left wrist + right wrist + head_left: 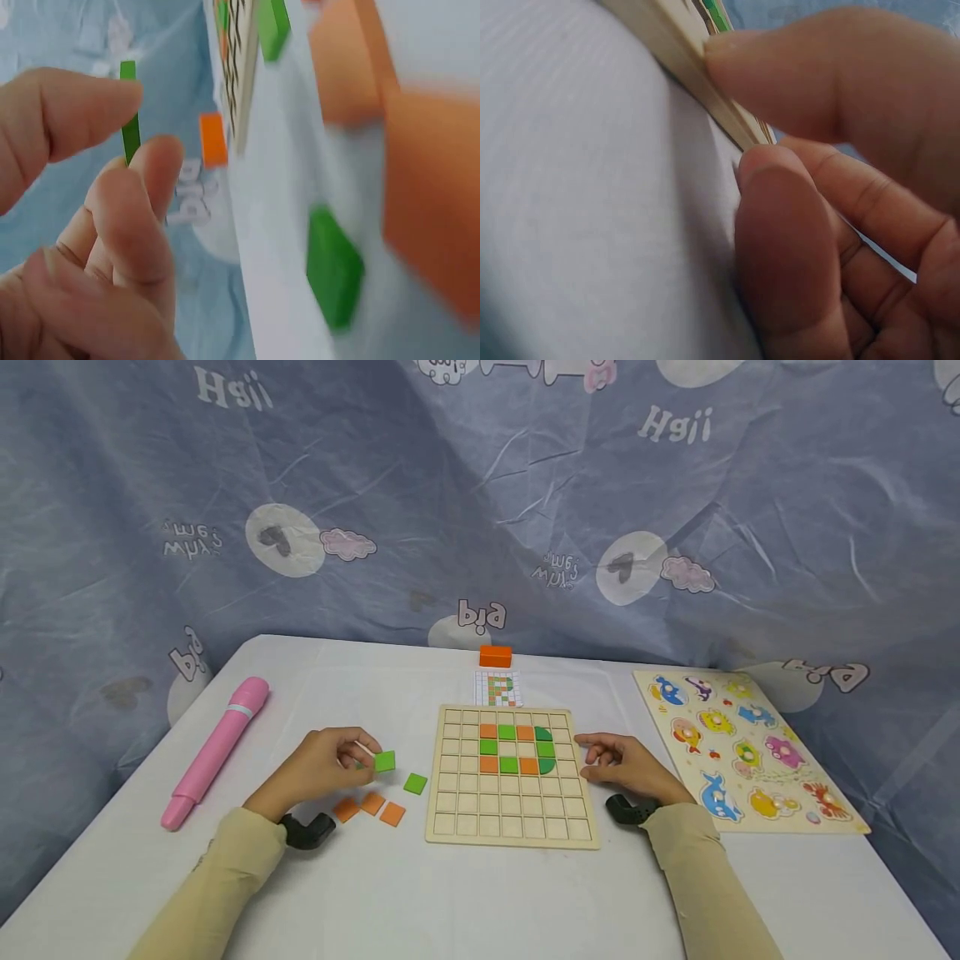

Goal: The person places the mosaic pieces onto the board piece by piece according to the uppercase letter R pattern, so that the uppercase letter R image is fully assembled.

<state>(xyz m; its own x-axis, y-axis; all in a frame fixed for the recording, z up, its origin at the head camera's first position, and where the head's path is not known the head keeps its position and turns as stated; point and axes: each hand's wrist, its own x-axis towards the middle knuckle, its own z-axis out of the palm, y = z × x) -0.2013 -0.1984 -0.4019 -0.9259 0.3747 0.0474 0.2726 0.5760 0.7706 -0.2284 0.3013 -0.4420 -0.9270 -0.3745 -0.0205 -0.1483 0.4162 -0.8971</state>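
Far left, a pink stick (213,756) lay on the desk (360,902). Our left hand (321,767) pinched a green tile (385,762), raised near loose orange tiles (392,814) and two loose green tiles (416,783). Next sat our gridded board (487,829), tiles ringing two bare cells; pattern card (498,690) and orange block (496,657) stood beyond it. Our right hand (626,767), fingers relaxed, grasping nothing, touched the board's right edge. Far right, we had an animal puzzle (806,777).

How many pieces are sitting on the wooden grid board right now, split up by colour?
Orange squares: 4
Light green squares: 4
Dark green rounded pieces: 2
Total on the wooden grid board: 10
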